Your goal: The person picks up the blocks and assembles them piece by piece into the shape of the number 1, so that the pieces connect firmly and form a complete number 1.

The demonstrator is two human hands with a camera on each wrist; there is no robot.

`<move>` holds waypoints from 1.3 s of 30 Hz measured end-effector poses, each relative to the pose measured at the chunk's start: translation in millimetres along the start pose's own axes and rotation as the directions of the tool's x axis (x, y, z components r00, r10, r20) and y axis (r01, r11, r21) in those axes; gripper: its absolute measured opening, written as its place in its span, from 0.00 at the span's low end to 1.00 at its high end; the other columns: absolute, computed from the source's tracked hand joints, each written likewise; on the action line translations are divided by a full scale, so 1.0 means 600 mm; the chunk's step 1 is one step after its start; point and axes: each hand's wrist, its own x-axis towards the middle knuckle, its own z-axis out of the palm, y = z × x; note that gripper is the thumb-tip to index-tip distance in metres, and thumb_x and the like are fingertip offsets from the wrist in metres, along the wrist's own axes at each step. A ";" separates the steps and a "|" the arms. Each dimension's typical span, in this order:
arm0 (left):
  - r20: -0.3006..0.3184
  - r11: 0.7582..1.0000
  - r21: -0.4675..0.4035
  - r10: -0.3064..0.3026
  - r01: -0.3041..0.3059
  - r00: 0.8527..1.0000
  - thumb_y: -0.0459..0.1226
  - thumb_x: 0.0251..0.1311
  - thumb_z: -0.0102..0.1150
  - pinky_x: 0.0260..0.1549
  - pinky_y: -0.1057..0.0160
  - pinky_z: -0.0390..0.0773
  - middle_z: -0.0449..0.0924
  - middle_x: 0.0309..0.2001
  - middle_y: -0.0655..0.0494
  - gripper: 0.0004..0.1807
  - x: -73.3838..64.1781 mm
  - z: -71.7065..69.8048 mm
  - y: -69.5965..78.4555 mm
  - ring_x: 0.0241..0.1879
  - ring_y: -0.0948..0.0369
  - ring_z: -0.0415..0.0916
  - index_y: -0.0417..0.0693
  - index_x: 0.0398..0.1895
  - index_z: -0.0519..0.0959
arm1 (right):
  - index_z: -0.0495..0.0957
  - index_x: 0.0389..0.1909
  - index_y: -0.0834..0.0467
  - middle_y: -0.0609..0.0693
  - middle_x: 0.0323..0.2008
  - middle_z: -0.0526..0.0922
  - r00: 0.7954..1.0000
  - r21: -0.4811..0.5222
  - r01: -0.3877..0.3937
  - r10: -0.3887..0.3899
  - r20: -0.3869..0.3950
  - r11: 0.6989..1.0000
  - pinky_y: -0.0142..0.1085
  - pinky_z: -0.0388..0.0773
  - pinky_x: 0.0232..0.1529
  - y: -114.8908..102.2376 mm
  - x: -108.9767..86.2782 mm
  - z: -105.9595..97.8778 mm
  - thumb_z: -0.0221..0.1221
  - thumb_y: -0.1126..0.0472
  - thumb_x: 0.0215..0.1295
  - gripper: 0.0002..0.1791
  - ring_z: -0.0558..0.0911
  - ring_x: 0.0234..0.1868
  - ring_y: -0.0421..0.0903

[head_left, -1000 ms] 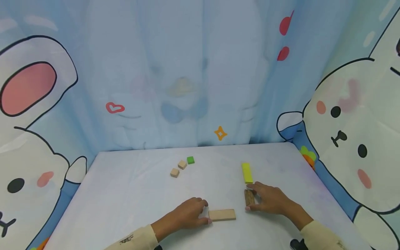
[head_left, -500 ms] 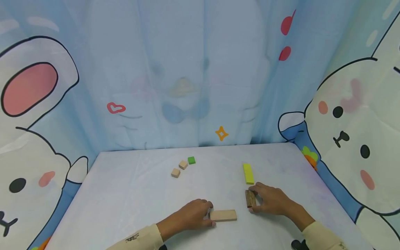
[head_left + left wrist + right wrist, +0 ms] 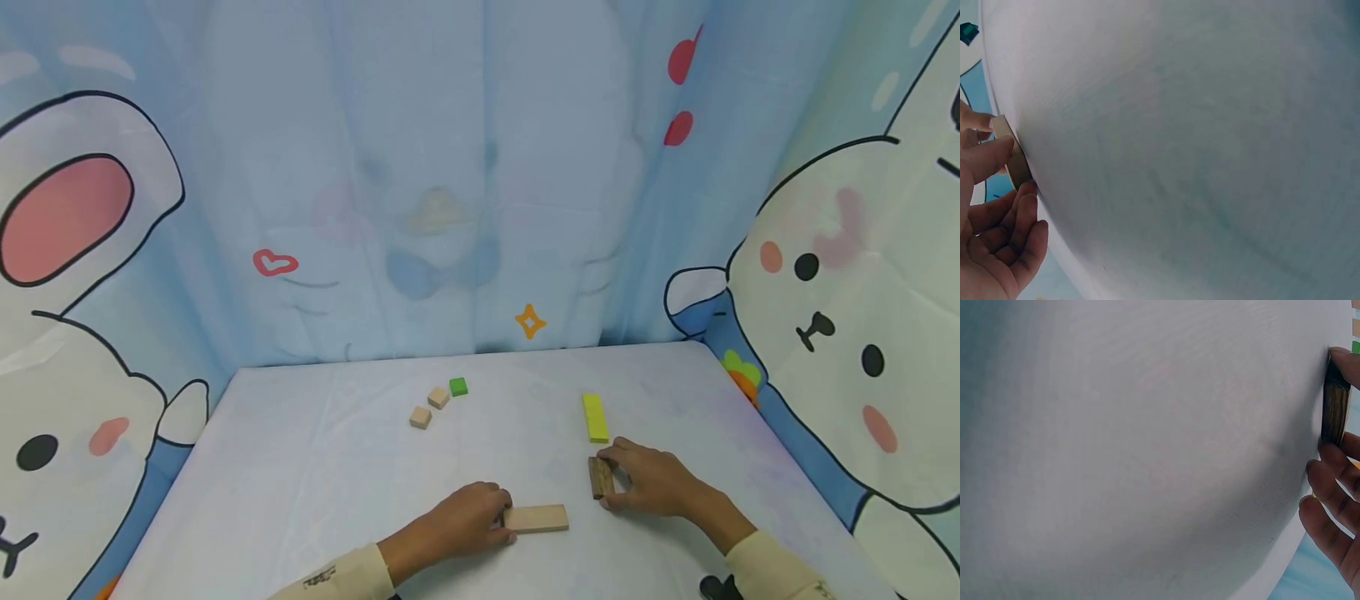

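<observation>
Near the front of the table, a flat light wooden block [image 3: 536, 518] lies crosswise. My left hand [image 3: 467, 521] pinches its left end between thumb and fingers; the left wrist view shows the block's edge [image 3: 1016, 156] between them. To the right, my right hand [image 3: 654, 481] holds a dark brown wooden block [image 3: 601, 477] by its far and near ends. In the right wrist view that block [image 3: 1335, 406] is tilted on its edge between thumb and forefinger, the other fingers spread beside it. A yellow block [image 3: 596, 417] lies just beyond the brown one.
Two small light wooden cubes [image 3: 429, 407] and a green cube [image 3: 458, 387] sit toward the back of the white-covered table [image 3: 322, 450]. Behind its far edge hangs a blue curtain [image 3: 435, 167] with cartoon figures.
The left hand has shifted slightly right and closed in on the light block's end. The brown block has tipped a little in the right hand's grip.
</observation>
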 end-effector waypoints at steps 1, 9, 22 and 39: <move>0.002 1.000 -0.007 -0.004 0.004 1.000 0.50 0.59 0.70 0.31 0.75 0.72 0.80 0.33 0.66 0.20 0.000 -0.001 0.001 0.28 0.74 0.67 0.48 0.49 0.83 | 0.79 0.58 0.52 0.38 0.40 0.75 1.000 0.000 0.003 -0.003 -0.001 1.000 0.33 0.67 0.31 0.000 0.000 0.000 0.74 0.36 0.46 0.40 0.70 0.33 0.37; -0.021 1.000 -0.011 0.009 -0.009 1.000 0.46 0.58 0.71 0.30 0.76 0.71 0.81 0.33 0.66 0.17 -0.001 0.001 0.002 0.29 0.74 0.67 0.48 0.46 0.84 | 0.79 0.59 0.52 0.38 0.42 0.76 1.000 0.018 0.012 -0.012 0.013 1.000 0.34 0.70 0.33 0.001 -0.001 -0.004 0.74 0.38 0.46 0.39 0.71 0.34 0.37; -0.041 1.000 -0.002 0.022 -0.022 0.999 0.44 0.58 0.72 0.31 0.76 0.71 0.81 0.32 0.66 0.14 0.000 0.001 0.003 0.29 0.74 0.66 0.48 0.43 0.85 | 0.78 0.58 0.52 0.41 0.45 0.79 0.999 0.101 -0.008 0.003 0.050 0.995 0.39 0.74 0.38 0.005 -0.002 -0.010 0.77 0.42 0.45 0.38 0.72 0.38 0.40; -0.060 0.999 -0.024 0.023 -0.024 0.998 0.42 0.57 0.73 0.33 0.75 0.72 0.82 0.31 0.67 0.12 -0.003 -0.001 -0.004 0.30 0.76 0.69 0.49 0.43 0.86 | 0.78 0.58 0.54 0.41 0.45 0.81 1.000 0.090 0.002 -0.005 0.026 0.996 0.45 0.78 0.46 -0.007 0.003 -0.008 0.77 0.43 0.45 0.39 0.75 0.41 0.39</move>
